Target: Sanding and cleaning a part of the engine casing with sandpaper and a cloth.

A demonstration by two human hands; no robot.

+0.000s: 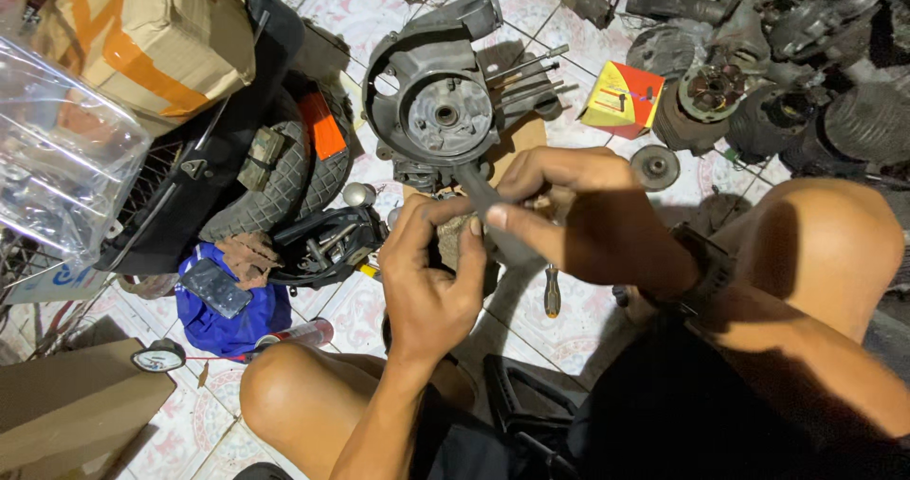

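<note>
My left hand (428, 271) is closed around a small greasy metal part (453, 238), mostly hidden by my fingers. A long grey tool shaft (493, 217) is gripped in my right hand (578, 217) and points up towards a grey engine crankcase (436, 96) that lies on the tiled floor just beyond both hands. The tool's tip sits close to the lower edge of the case. My bare knees frame the scene, left knee (294, 395) low, right knee (825, 243) at the right.
A screwdriver (552, 292) lies on the floor under my right hand. Left: a black tool tray (327, 248), blue cloth (227, 314), tyre (284, 186), cardboard box (156, 35). Right: a red-yellow box (624, 96), round disc (654, 165) and a heap of engine parts (806, 72).
</note>
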